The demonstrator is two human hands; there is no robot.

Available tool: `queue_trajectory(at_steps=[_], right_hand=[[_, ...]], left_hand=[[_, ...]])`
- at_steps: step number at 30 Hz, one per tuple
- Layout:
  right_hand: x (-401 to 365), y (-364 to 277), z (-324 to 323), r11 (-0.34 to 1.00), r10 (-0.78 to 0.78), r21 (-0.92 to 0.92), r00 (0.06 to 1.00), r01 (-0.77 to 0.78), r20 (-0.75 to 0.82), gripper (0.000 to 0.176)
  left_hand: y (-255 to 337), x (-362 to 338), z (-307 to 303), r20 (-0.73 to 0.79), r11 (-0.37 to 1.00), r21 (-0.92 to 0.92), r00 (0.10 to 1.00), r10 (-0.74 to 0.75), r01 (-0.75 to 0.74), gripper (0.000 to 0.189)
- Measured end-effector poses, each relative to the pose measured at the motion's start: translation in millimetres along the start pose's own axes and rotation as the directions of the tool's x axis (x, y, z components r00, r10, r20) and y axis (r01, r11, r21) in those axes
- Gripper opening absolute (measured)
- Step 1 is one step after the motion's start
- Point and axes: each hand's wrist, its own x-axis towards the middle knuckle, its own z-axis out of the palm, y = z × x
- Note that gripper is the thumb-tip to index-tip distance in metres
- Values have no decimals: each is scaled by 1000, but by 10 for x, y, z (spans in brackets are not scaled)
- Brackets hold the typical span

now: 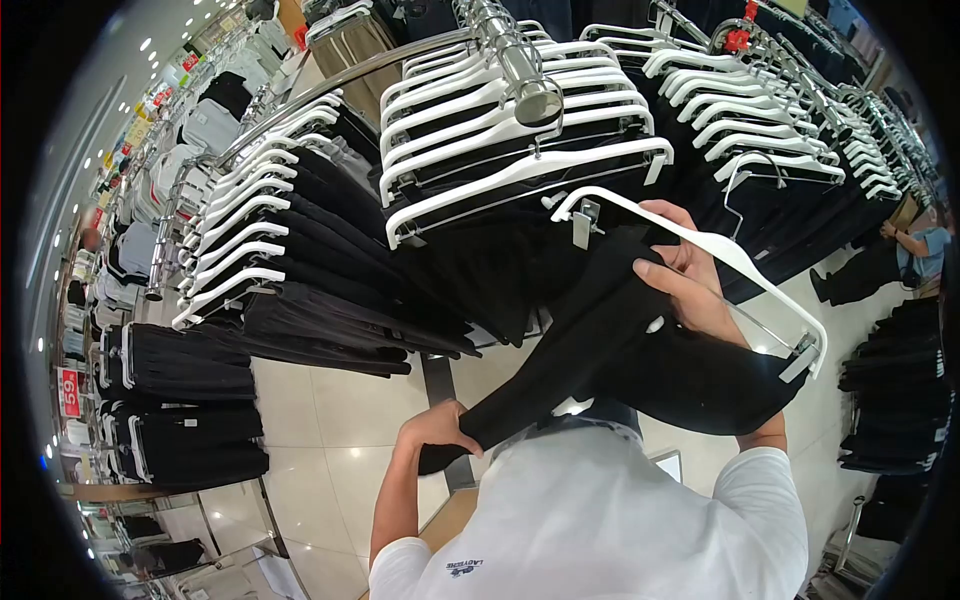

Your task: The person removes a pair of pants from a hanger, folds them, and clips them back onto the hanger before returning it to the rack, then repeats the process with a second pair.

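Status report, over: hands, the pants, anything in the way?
Both shut: left hand on pants leg end, right hand on hanger. Pants stretched between them. Full rack close ahead.

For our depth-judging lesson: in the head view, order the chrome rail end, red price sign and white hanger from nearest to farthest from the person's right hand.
1. white hanger, held in the right hand with the black garment.
2. chrome rail end, up and to the left.
3. red price sign, at the far left edge.

Chrome rails (517, 62) carry rows of white hangers (520, 172) with black garments (330, 320) above a pale tiled floor (330, 430).
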Motion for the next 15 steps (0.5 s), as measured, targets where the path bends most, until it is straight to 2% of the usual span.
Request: queue_trajectory(at_steps=[1,2,3,4,5,6,8,11,14,15], right_hand=[[9,27,6,1000,-6,15,1000,7,-7,69],[19,43,17,1000,-5,-13,1000,4,-18,69],[27,62,35,999,-1,-41,1000,0,-27,69],[36,84,50,998,3,-68,999,-6,-35,69],[33,116,31,994,-13,-105,1000,13,0,68],[25,155,-15,989,-28,-143,999,33,39,67],[50,319,-46,982,-100,-147,989,116,112,67],[-81,424,104,980,-121,-134,976,147,180,79],[-208,432,283,992,-71,-86,963,96,261,84],[-246,460,337,999,-18,-41,964,30,267,85]], left_hand=[[63,-59,7,-25,999,-4,999,40,-40,64],[105,-95,35,-94,965,-203,984,152,-169,56],[129,-131,84,-182,874,-384,953,244,-297,48],[137,-156,153,-287,732,-537,907,308,-419,40],[22,-35,290,-363,417,-752,849,384,-510,39],[204,-73,294,-454,238,-789,799,395,-566,48],[511,-103,198,-526,76,-791,739,420,-607,66],[934,-28,98,-592,68,-735,688,420,-675,82],[1275,20,51,-561,234,-709,734,384,-665,91],[1286,110,43,-518,280,-705,743,424,-651,92]])
